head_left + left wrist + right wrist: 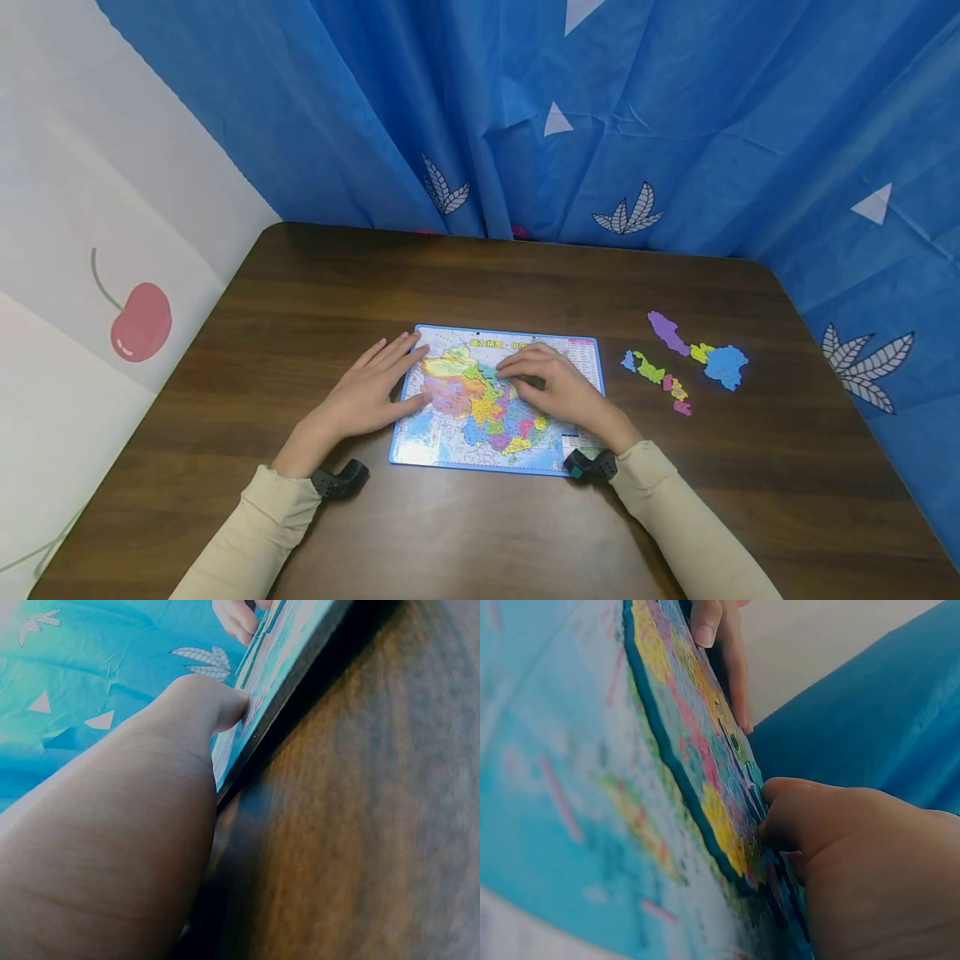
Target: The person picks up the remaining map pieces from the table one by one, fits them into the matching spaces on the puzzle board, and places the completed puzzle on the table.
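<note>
Beneath right fingers [522, 365], apparently, the map puzzle [497, 408]

The wood-grained brown table [487, 533] bears a blue-edged map board [416, 452] and loose coloured puzzle pieces [726, 367].

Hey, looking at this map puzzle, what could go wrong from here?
First, the right hand is over the map board, close among fitted pieces, so it might nudge one out of line. Second, a loose pink piece lies on the table not far from the right sleeve, which could sweep it aside. Third, the left hand rests at the board's left edge; if it lifted, the board might slide.
</note>
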